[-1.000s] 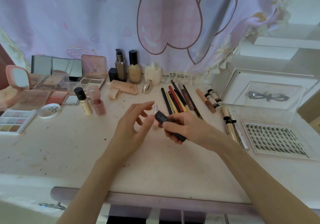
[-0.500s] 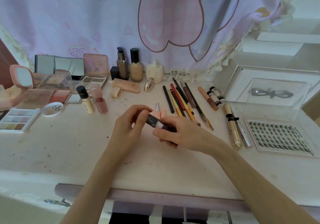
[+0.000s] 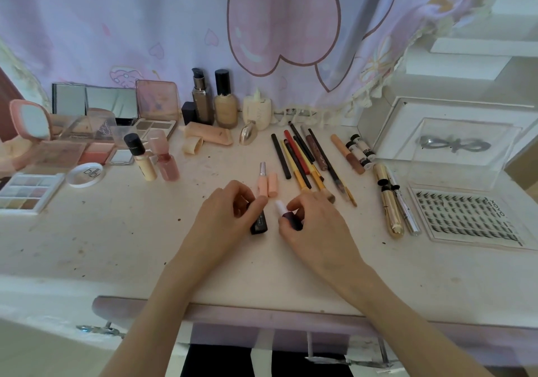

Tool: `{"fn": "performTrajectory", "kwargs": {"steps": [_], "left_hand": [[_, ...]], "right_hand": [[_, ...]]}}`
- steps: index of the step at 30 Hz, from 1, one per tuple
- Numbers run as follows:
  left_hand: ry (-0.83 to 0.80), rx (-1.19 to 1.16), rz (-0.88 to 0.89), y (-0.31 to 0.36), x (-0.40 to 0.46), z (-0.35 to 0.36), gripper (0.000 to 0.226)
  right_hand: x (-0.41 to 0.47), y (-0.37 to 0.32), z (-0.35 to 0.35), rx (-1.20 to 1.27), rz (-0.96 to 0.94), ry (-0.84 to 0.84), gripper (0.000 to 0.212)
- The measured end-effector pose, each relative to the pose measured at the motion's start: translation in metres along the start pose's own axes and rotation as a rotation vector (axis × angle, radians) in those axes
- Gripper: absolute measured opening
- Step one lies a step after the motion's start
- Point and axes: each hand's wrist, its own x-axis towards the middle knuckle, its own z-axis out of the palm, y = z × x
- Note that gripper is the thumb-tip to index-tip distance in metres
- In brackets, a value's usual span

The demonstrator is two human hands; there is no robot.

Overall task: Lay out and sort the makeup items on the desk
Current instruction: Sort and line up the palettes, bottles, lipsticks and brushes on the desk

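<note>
The round white lid [image 3: 85, 175] reads "bibi"

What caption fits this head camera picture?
Left hand holds a black lipstick cap, right hand its dark base, over a white desk.

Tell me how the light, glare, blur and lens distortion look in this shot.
Head view: soft, even daylight, faint shadows under the left hand and right hand; washed-out glare on the white shelves upper right; wide-angle bending of the desk edge; slight softness on the dark cap and lipstick the hands hold.
</note>
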Motion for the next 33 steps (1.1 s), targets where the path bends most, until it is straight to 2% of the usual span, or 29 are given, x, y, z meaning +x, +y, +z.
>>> {"fn": "performTrajectory", "kwargs": {"steps": [3,6,11,13,29,33], "left_hand": [[0.038,0.125,0.045,0.000,0.002,0.006,0.017],[0.027,0.121,0.059,0.001,0.002,0.004,0.014],[-0.138,-0.027,0.037,0.001,-0.011,-0.015,0.024],[-0.191,-0.035,0.041,0.001,-0.013,-0.018,0.027],[-0.134,-0.049,0.040,-0.004,-0.012,-0.017,0.024],[-0.087,0.089,0.075,-0.003,0.006,-0.019,0.030]], "right_hand": [[0.002,-0.002,0.001,0.078,0.050,0.000,0.022],[0.002,-0.002,-0.005,0.153,0.077,-0.054,0.037],[-0.006,0.007,-0.018,0.379,0.059,-0.245,0.043],[-0.007,0.009,-0.017,0.430,0.050,-0.272,0.045],[-0.001,0.012,-0.015,0.455,0.040,-0.225,0.045],[0.024,0.030,-0.034,0.319,0.014,-0.042,0.032]]}}
